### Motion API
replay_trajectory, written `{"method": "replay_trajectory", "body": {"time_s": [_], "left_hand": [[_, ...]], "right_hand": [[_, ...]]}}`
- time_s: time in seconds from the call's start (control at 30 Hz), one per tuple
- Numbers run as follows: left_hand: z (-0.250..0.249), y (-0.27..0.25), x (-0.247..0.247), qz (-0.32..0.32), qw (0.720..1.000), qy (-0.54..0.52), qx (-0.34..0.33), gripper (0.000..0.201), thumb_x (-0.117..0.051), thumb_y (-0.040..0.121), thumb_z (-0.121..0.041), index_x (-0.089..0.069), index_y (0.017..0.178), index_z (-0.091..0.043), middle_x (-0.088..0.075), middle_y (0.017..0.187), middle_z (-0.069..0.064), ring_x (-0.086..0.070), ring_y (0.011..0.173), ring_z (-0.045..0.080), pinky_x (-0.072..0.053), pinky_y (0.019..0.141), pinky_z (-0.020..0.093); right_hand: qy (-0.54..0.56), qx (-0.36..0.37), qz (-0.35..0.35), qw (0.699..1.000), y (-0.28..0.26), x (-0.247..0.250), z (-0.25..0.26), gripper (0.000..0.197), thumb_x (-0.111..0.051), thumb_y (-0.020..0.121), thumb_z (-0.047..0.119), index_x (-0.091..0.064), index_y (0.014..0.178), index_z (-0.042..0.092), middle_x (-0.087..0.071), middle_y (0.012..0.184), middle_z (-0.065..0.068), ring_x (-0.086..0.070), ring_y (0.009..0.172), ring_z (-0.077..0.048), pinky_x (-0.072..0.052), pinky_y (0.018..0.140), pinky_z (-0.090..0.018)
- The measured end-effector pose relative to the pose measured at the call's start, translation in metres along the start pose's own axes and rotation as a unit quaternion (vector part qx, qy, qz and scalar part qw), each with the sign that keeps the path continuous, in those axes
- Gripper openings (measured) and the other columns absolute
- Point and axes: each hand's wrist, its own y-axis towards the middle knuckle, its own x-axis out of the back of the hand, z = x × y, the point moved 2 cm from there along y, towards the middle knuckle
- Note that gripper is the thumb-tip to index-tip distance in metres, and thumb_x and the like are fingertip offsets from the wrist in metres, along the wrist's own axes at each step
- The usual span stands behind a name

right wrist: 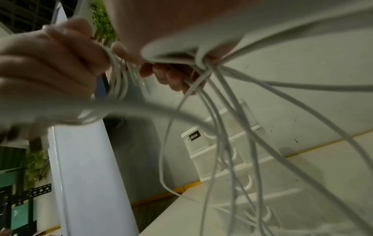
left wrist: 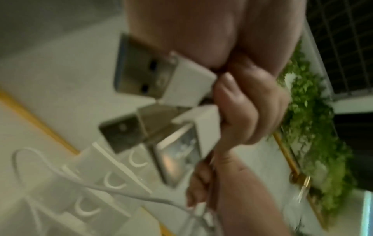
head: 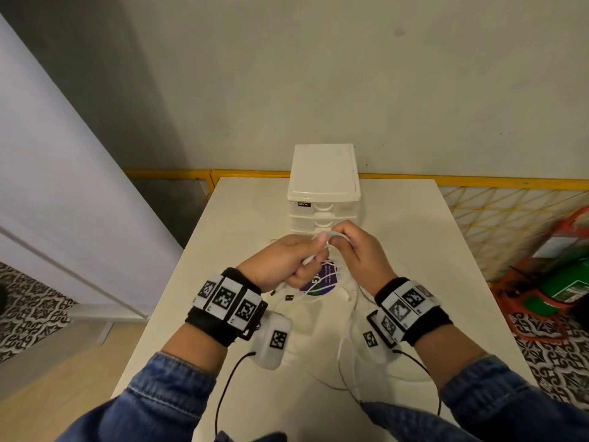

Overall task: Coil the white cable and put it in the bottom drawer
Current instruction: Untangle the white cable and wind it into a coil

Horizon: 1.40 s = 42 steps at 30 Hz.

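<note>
White cable [head: 331, 235] pinched between left hand [head: 280, 264] and right hand [head: 358, 250], fingers curled tight, probably keeping loops gathered above table [head: 414, 224]; drawer unit [head: 323, 186] shut.

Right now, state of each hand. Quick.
Left hand: closed, gripping the white cable near its two USB plugs.
Right hand: closed, pinching the same cable's loops.

Drawer unit [head: 323, 186] at the table's [head: 446, 282] far edge, behind both hands [head: 283, 266] holding cable [head: 338, 234]
</note>
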Motion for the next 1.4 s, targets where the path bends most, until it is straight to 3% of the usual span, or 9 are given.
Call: {"method": "replay_trajectory", "body": {"time_s": [0.23,0.43,0.53,0.63,0.8,0.97,1.07,1.17,1.4], "left_hand": [[-0.027,0.0,0.002,0.055,0.956,-0.254,-0.139,0.044,-0.026,0.094,-0.046,-0.051,0.071,-0.018,-0.019,0.048,-0.007,-0.013,0.036,0.01,-0.016,0.035,0.019],[-0.08,-0.021,0.036,-0.044,0.903,-0.319,-0.284,0.041,-0.027,0.094,-0.038,-0.05,0.067,-0.018,-0.017,0.046,-0.008,-0.012,0.034,0.008,-0.014,0.035,0.02],[-0.086,-0.023,0.038,-0.088,0.915,-0.284,-0.273,0.041,-0.02,0.099,-0.035,-0.043,0.068,-0.019,-0.015,0.047,-0.007,-0.009,0.035,0.009,-0.013,0.035,0.02],[-0.075,-0.018,0.033,-0.096,0.945,-0.228,-0.212,0.039,-0.018,0.1,-0.035,-0.036,0.07,-0.019,-0.014,0.049,-0.007,-0.009,0.037,0.01,-0.013,0.034,0.02],[-0.056,-0.01,0.017,-0.07,0.978,-0.163,-0.113,0.039,-0.021,0.101,-0.035,-0.037,0.07,-0.018,-0.014,0.05,-0.006,-0.009,0.039,0.01,-0.013,0.035,0.02],[-0.049,-0.005,-0.003,-0.011,0.993,-0.113,-0.041,0.04,-0.025,0.1,-0.037,-0.042,0.069,-0.019,-0.026,0.041,-0.012,-0.01,0.036,0.008,-0.011,0.035,0.021],[-0.047,-0.005,-0.006,-0.018,0.995,-0.095,-0.026,0.041,-0.027,0.099,-0.038,-0.042,0.067,-0.018,-0.026,0.04,-0.01,-0.011,0.033,0.007,-0.011,0.035,0.019],[-0.046,-0.01,-0.003,-0.01,0.992,-0.126,-0.027,0.041,-0.028,0.098,-0.039,-0.043,0.067,-0.018,-0.027,0.04,-0.011,-0.008,0.035,0.01,-0.012,0.034,0.017],[-0.031,-0.018,0.01,-0.067,0.991,-0.111,0.006,0.039,-0.032,0.097,-0.04,-0.042,0.065,-0.019,-0.025,0.042,-0.01,-0.007,0.039,0.012,-0.012,0.034,0.018]], "right_hand": [[-0.077,-0.071,0.082,0.991,-0.024,-0.028,-0.039,0.023,-0.042,0.091,0.037,-0.044,0.071,0.027,-0.05,0.064,0.005,-0.048,0.06,-0.011,-0.033,0.058,-0.027],[-0.12,-0.138,0.163,0.969,-0.059,-0.04,-0.076,0.03,-0.043,0.095,0.037,-0.056,0.088,0.01,-0.061,0.08,-0.01,-0.057,0.075,-0.024,-0.044,0.07,-0.036],[-0.131,-0.145,0.169,0.966,-0.057,-0.035,-0.079,0.031,-0.055,0.088,0.04,-0.059,0.108,0.017,-0.054,0.095,-0.002,-0.054,0.092,-0.018,-0.04,0.083,-0.029],[-0.063,-0.173,0.126,0.975,-0.039,-0.018,-0.055,0.085,-0.073,0.07,0.047,-0.032,0.14,0.02,-0.041,0.12,0.005,-0.042,0.115,-0.009,-0.034,0.099,-0.027],[0.043,-0.096,0.003,0.994,-0.002,0.012,0.0,0.116,-0.068,0.057,0.06,-0.008,0.147,0.021,-0.038,0.138,0.004,-0.038,0.127,-0.008,-0.03,0.104,-0.024],[0.13,-0.052,0.041,0.989,0.017,0.01,0.032,0.092,-0.071,0.077,0.023,-0.009,0.146,0.027,-0.034,0.148,0.002,-0.032,0.136,-0.006,-0.027,0.11,-0.021],[0.183,-0.031,0.075,0.98,0.018,-0.004,0.037,0.049,-0.058,0.087,0.006,-0.041,0.129,0.024,-0.059,0.117,0.005,-0.055,0.111,-0.007,-0.041,0.101,-0.022],[0.185,-0.066,0.047,0.979,0.013,-0.01,0.035,0.022,-0.045,0.095,0.01,-0.054,0.113,0.019,-0.055,0.072,0.004,-0.054,0.061,0.0,-0.047,0.068,-0.021],[0.18,-0.058,0.003,0.982,0.013,0.012,0.035,0.012,-0.062,0.085,0.016,-0.063,0.086,0.028,-0.064,0.079,0.003,-0.055,0.069,-0.002,-0.045,0.066,-0.013]]}}
